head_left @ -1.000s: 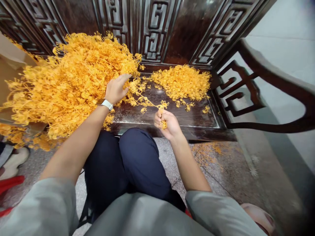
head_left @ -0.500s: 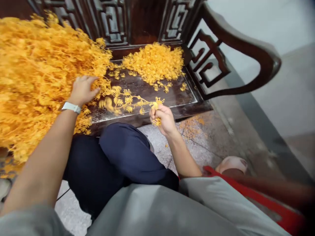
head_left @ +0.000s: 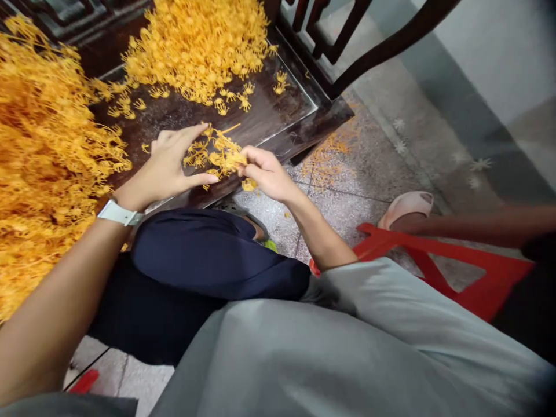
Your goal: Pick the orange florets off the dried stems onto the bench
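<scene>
Yellow plastic sprig (head_left: pixel 217 155) pinched in right hand (head_left: pixel 266 172). Left hand (head_left: pixel 167 168) spread open, fingertips touching it. Over dark wooden seat (head_left: pixel 278 119).

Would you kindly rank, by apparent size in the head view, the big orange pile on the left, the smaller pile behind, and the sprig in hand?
1. big orange pile
2. smaller pile
3. sprig

A dark carved wooden bench (head_left: pixel 278 116) with a curved armrest (head_left: pixel 391 40) stands on a speckled grey tiled floor (head_left: pixel 382 150) beside a pale wall (head_left: pixel 499 52).
</scene>
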{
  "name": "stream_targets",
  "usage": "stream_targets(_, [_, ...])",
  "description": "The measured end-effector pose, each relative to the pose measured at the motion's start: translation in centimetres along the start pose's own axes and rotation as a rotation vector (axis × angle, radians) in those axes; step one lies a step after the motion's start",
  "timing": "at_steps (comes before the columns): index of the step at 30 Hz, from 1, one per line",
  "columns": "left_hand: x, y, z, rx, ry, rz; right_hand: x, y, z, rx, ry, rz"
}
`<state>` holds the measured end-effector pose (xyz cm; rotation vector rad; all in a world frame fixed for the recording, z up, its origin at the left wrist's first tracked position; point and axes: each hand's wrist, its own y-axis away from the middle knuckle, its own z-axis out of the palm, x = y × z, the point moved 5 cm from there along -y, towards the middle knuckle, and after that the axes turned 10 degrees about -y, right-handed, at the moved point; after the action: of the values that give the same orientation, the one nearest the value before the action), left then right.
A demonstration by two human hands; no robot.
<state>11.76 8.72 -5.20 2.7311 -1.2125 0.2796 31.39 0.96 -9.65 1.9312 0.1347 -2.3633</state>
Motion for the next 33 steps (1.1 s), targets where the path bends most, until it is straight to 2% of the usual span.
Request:
stream_targets(3, [2.3, -1.4, 0.6, -0.011, 0.025, 0.080, -0.3, -0.2, 0.3, -0.157, 0.052, 0.026])
stream_targets(5, [2.7, -1.8, 0.8, -0.056, 0.012, 0.088, 0.6, -0.2, -1.1, -0.107, 0.015, 0.030])
stream_targets(7, [2.0, -1.7, 0.9, -0.070, -0.038, 0.041, 2.7, 0.3, -4.7, 0.146, -0.012, 0.003])
stream_targets(10, [0.1, -1.1, 0.6, -0.031, -0.130, -0.051, 7.8, 3.8, -11.9, 0.730, 0.104, -0.048])
stream_targets(11, [-0.5, -0.9, 0.5, -0.024, -0.148, -0.076, 9.9, 5.5, -13.8, 0.905, 0.196, 0.002])
stream_targets(12, [-1.0, -0.8, 0.4, -0.022, -0.154, -0.102, 12.2, 7.3, -15.1, 1.011, 0.308, 0.138])
stream_targets(13, [-1.3, -0.7, 0.3, -0.023, -0.147, -0.128, 14.5, 8.7, -15.8, 0.995, 0.406, 0.322])
stream_targets(14, [-1.6, -0.6, 0.3, -0.028, -0.131, -0.154, 16.5, 10.1, -15.9, 0.949, 0.423, 0.409])
stream_targets(17, [-2.3, -0.6, 0.5, -0.044, -0.069, -0.217, 20.6, 13.8, -14.2, 0.781, 0.447, 0.566])
stream_targets(20, [-3.0, -0.5, 0.8, -0.030, -0.077, -0.255, 22.4, 16.0, -11.9, 0.633, 0.491, 0.689])
stream_targets(23, [-3.9, 0.0, 1.2, -0.001, -0.088, -0.269, 22.8, 15.9, -10.1, 0.490, 0.523, 0.781])
stream_targets(26, [-4.9, 0.7, 1.2, 0.024, -0.091, -0.282, 22.3, 14.1, -8.5, 0.280, 0.494, 0.856])
stream_targets(29, [-5.7, 1.3, 0.8, 0.068, -0.099, -0.281, 20.3, 11.9, -6.8, -0.007, 0.394, 0.919])
stream_targets(31, [-6.1, 1.7, 0.4, 0.098, -0.089, -0.276, 17.1, 10.6, -5.7, -0.181, 0.320, 0.937])
stream_targets(33, [-6.5, 2.0, 0.1, 0.121, -0.063, -0.284, 12.0, 9.4, -4.3, -0.366, 0.251, 0.894])
